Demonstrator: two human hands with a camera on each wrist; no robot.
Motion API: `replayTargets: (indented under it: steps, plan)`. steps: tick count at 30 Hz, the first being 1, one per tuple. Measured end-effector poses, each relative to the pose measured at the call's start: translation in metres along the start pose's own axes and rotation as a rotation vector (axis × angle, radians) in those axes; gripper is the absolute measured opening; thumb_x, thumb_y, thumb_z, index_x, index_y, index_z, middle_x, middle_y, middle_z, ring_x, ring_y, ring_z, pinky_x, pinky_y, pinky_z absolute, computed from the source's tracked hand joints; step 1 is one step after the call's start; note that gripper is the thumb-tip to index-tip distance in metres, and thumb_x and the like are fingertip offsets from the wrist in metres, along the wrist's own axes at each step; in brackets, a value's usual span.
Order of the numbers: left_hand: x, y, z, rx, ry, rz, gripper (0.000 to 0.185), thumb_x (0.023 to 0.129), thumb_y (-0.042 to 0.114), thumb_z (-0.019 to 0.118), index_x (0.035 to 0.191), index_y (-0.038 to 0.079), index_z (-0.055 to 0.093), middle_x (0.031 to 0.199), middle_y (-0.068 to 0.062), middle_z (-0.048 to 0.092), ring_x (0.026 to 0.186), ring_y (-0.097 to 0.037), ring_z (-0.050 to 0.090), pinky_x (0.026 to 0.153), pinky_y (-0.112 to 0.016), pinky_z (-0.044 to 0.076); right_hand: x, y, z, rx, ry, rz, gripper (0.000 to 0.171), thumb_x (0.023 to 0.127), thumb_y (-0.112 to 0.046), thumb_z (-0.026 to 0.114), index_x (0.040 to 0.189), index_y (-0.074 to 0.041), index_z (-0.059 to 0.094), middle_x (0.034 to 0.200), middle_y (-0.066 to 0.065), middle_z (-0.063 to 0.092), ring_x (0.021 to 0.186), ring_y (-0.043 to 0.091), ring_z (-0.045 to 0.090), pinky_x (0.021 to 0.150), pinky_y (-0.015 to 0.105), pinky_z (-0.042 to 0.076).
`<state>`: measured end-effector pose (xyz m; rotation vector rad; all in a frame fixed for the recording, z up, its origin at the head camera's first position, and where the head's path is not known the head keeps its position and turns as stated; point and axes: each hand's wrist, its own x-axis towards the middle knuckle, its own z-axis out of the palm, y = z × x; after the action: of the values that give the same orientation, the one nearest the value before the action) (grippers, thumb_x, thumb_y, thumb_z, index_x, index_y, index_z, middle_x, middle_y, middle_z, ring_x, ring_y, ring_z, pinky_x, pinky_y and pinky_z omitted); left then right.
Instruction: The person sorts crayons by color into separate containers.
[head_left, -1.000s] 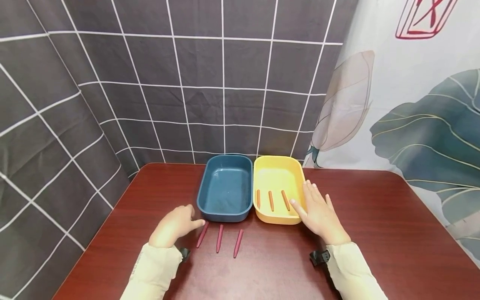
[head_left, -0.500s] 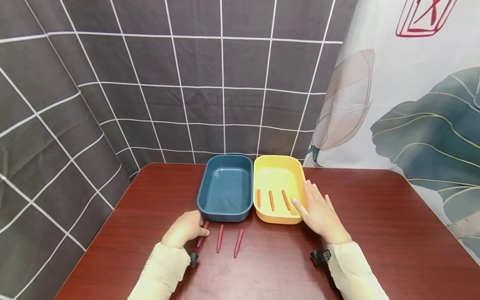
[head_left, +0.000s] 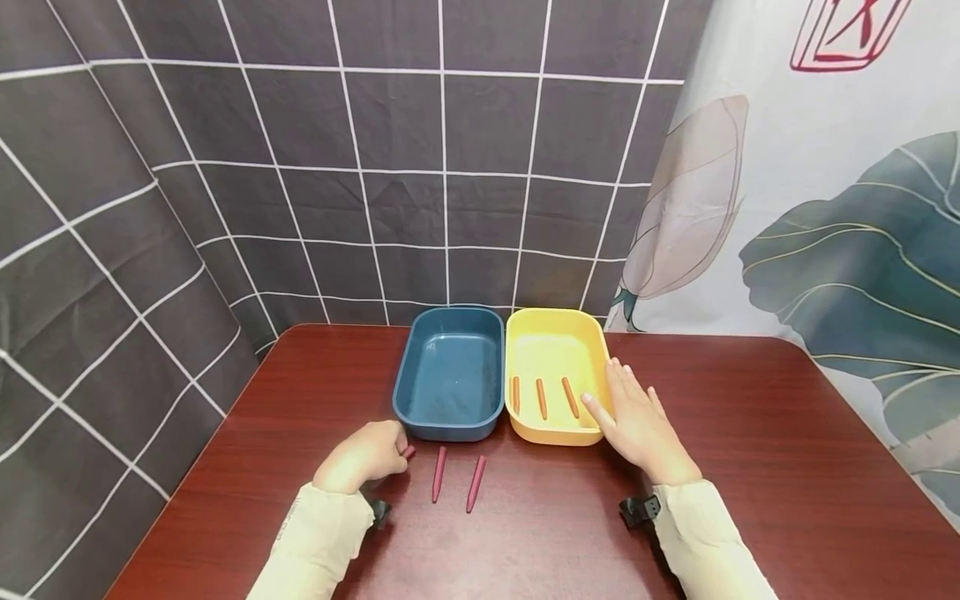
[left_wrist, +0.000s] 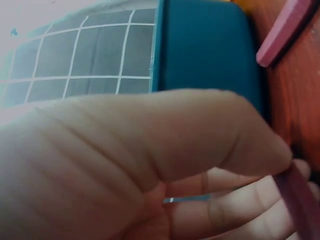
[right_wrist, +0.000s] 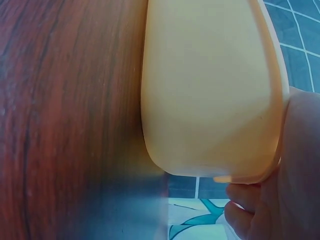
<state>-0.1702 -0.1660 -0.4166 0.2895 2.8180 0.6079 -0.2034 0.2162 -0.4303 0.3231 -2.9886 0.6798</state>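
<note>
Left hand (head_left: 362, 456) fingers curled round the leftmost red stick (head_left: 407, 452), lower centre of frame, below the blue tray (head_left: 450, 379). Stick judged light, stiff, smooth; best pinched mid-length. Right hand (head_left: 637, 427) lay flat and relaxed against the yellow tray (head_left: 551, 367). Half a second earlier the stick lay more exposed; the left fist had since closed over it.

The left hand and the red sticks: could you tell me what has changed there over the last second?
The left hand moved right onto the leftmost red stick and now pinches it. The other two red sticks, both tubs and the right hand against the yellow tub stayed put.
</note>
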Motion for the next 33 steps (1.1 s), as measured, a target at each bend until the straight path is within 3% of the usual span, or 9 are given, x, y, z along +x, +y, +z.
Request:
replayTargets:
  steps: [6, 11, 17, 20, 24, 30, 33]
  plan:
    - [-0.003, 0.0, -0.01, -0.048, -0.062, 0.004, 0.016, 0.08, 0.0, 0.073, 0.078, 0.011, 0.061, 0.067, 0.002, 0.056, 0.063, -0.013, 0.053, 0.061, -0.029, 0.045, 0.001, -0.001, 0.0, -0.002, 0.007, 0.002, 0.083, 0.106, -0.055, 0.037, 0.158, 0.007, 0.017, 0.163, 0.029, 0.019, 0.151, 0.046, 0.017, 0.117, 0.069, 0.012]
    - [-0.007, 0.0, -0.019, -0.113, -0.097, 0.116, 0.013, 0.082, 0.002, 0.07, 0.09, 0.011, 0.066, 0.077, 0.005, 0.061, 0.07, -0.01, 0.056, 0.069, -0.029, 0.048, 0.002, 0.001, 0.001, -0.005, 0.002, 0.007, 0.083, 0.106, -0.054, 0.037, 0.158, 0.007, 0.016, 0.164, 0.029, 0.017, 0.151, 0.046, 0.015, 0.117, 0.068, 0.011]
    - [-0.007, -0.005, -0.029, -0.248, -0.136, 0.295, 0.016, 0.086, 0.001, 0.061, 0.099, 0.002, 0.069, 0.081, 0.005, 0.068, 0.075, -0.005, 0.063, 0.075, -0.024, 0.051, 0.001, 0.002, 0.001, 0.001, 0.001, 0.004, 0.084, 0.106, -0.056, 0.036, 0.159, 0.007, 0.015, 0.164, 0.029, 0.017, 0.151, 0.046, 0.015, 0.117, 0.068, 0.011]
    - [-0.003, -0.006, -0.029, -0.373, -0.169, 0.339, 0.018, 0.089, -0.002, 0.057, 0.104, -0.005, 0.067, 0.083, -0.001, 0.07, 0.074, -0.007, 0.064, 0.072, -0.022, 0.053, 0.0, 0.002, 0.001, 0.002, 0.005, 0.001, 0.084, 0.106, -0.055, 0.036, 0.159, 0.007, 0.016, 0.164, 0.029, 0.018, 0.151, 0.046, 0.016, 0.117, 0.068, 0.012]
    - [0.001, -0.004, -0.026, -0.552, -0.189, 0.341, 0.02, 0.094, -0.001, 0.058, 0.11, -0.01, 0.064, 0.093, -0.014, 0.07, 0.083, -0.016, 0.067, 0.071, -0.023, 0.057, 0.0, 0.002, 0.0, 0.001, 0.006, 0.001, 0.083, 0.106, -0.054, 0.037, 0.159, 0.007, 0.016, 0.164, 0.029, 0.018, 0.151, 0.047, 0.016, 0.117, 0.068, 0.012]
    - [0.007, -0.001, -0.019, -0.793, -0.181, 0.344, 0.028, 0.098, 0.001, 0.058, 0.121, -0.016, 0.058, 0.11, -0.033, 0.065, 0.1, -0.043, 0.066, 0.087, -0.034, 0.059, 0.0, 0.002, 0.0, 0.007, 0.008, -0.001, 0.082, 0.107, -0.053, 0.038, 0.159, 0.007, 0.016, 0.163, 0.029, 0.018, 0.151, 0.046, 0.016, 0.117, 0.068, 0.012]
    - [0.01, 0.001, -0.014, -0.888, -0.167, 0.345, 0.032, 0.099, 0.001, 0.059, 0.125, -0.017, 0.054, 0.115, -0.037, 0.062, 0.106, -0.049, 0.064, 0.092, -0.037, 0.057, 0.0, 0.002, 0.001, 0.005, 0.01, -0.003, 0.082, 0.106, -0.054, 0.037, 0.158, 0.007, 0.017, 0.163, 0.03, 0.019, 0.151, 0.047, 0.016, 0.117, 0.069, 0.013]
